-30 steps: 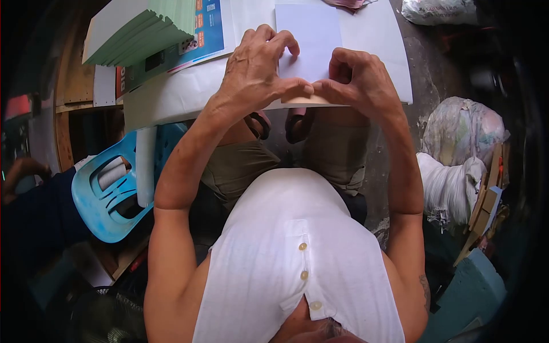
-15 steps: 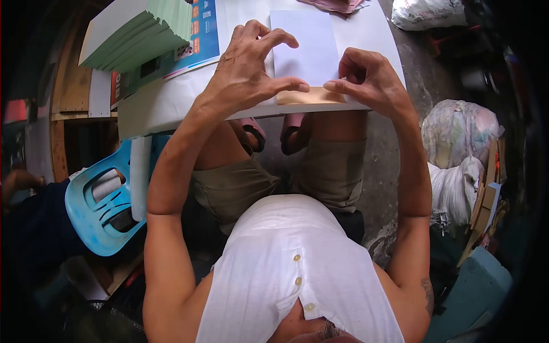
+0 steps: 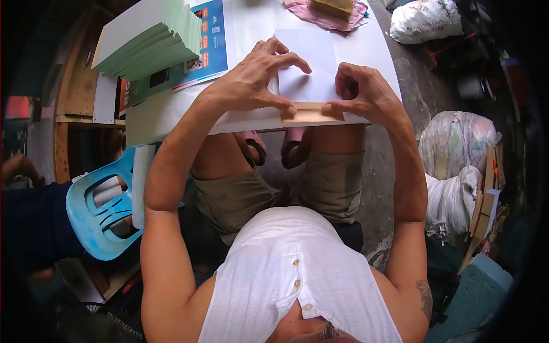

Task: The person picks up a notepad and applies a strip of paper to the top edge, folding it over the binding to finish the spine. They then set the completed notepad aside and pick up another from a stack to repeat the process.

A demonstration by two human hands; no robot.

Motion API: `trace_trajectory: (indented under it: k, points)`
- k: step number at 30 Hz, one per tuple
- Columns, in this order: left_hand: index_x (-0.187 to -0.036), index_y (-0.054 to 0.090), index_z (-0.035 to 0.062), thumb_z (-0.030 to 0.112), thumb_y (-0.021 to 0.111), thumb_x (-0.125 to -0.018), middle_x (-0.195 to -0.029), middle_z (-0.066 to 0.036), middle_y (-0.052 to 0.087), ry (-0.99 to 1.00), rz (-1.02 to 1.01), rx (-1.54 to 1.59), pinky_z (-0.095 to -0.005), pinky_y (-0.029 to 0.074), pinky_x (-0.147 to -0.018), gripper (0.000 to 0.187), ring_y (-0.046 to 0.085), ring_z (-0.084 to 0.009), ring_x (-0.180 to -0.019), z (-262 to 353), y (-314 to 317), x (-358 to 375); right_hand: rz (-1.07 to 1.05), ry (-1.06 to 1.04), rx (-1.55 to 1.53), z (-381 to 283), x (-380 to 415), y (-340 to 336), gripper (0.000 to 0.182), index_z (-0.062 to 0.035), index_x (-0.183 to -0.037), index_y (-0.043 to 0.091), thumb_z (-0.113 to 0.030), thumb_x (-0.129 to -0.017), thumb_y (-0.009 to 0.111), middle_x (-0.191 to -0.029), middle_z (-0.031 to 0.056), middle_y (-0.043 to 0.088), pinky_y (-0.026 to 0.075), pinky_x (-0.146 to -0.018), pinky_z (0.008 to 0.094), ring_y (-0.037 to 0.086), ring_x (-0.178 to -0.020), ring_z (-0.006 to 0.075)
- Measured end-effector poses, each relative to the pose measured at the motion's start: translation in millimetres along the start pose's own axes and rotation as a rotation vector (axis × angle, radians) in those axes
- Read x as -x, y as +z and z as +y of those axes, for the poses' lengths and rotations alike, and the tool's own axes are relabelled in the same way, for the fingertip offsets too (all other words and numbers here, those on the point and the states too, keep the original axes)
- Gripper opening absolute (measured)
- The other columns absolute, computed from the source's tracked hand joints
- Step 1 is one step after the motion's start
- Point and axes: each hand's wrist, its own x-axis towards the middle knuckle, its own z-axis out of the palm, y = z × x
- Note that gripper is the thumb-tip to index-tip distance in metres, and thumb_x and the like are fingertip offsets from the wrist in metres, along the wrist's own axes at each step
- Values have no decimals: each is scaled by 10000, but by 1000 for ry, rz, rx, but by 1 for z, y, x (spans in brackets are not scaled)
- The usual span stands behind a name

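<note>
A white sheet of paper (image 3: 309, 60) lies on the white tabletop in front of me, with a tan-brown paper strip (image 3: 311, 112) along its near end, by the table edge. My left hand (image 3: 260, 80) arches over the sheet's left side, fingers spread and bent. Its thumb tip touches the strip's left part, well apart from the index finger. At the right side, my right hand (image 3: 369, 94) has its fingers curled in and makes a pinch shape at the strip. Its thumb rests on the strip's right part; the other fingertips are partly hidden.
A thick stack of green-edged sheets (image 3: 151, 40) stands on a blue printed poster (image 3: 214, 34) at the left. A brown block (image 3: 331, 7) sits on a pink cloth (image 3: 303, 12) at the back. Left is a blue plastic chair (image 3: 86, 208); stuffed bags (image 3: 457, 143) lie right.
The view has tilted, so the table appears lower and the brown block shows. My left thumb has slid left, away from the right thumb, and more of the strip is visible between them.
</note>
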Motion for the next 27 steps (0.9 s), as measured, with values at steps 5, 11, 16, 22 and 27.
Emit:
trace_trajectory:
  k: [5, 11, 16, 22, 27]
  points:
    - [-1392, 615, 234, 423, 890, -742, -1260, -85, 522, 140, 12, 90, -421, 473, -1058, 730, 517, -268, -1198, -9, -11, 5, 45, -71, -108, 18, 17, -8, 396, -3, -851, 609, -226, -734, 915, -732, 39, 619, 477, -570, 295, 566, -645, 115]
    - [-1455, 553, 251, 421, 796, -878, -1359, -88, 550, 51, 294, -19, -399, 515, -962, 649, 575, -236, -1195, -26, -15, -33, 454, 146, -533, 18, 69, 12, 287, -28, -932, 639, -184, -841, 863, -746, -17, 613, 463, -600, 200, 563, -656, 48]
    - [-1422, 561, 205, 364, 789, -872, -1073, -116, 653, 36, 265, -192, -420, 515, -920, 617, 634, -261, -986, -53, -9, -63, 587, 300, -944, -2, 108, 82, 394, -6, -1150, 572, -167, -891, 821, -895, 38, 653, 511, -651, 214, 612, -784, 77]
    - [-1353, 595, 127, 327, 808, -847, -788, -47, 632, -347, 32, -189, -348, 509, -756, 585, 632, -227, -823, 47, 1, 6, 719, 227, -1220, -21, 120, 102, 665, 46, -1350, 369, -85, -864, 803, -1207, 215, 628, 591, -845, 319, 646, -1125, 211]
    - [-1346, 606, 107, 268, 882, -763, -930, -78, 677, -125, 261, -344, -377, 526, -828, 664, 643, -242, -941, 70, 13, 21, 752, 304, -1014, -18, 120, 90, 672, 34, -1347, 363, -7, -835, 796, -1113, 213, 679, 576, -876, 310, 695, -1005, 202]
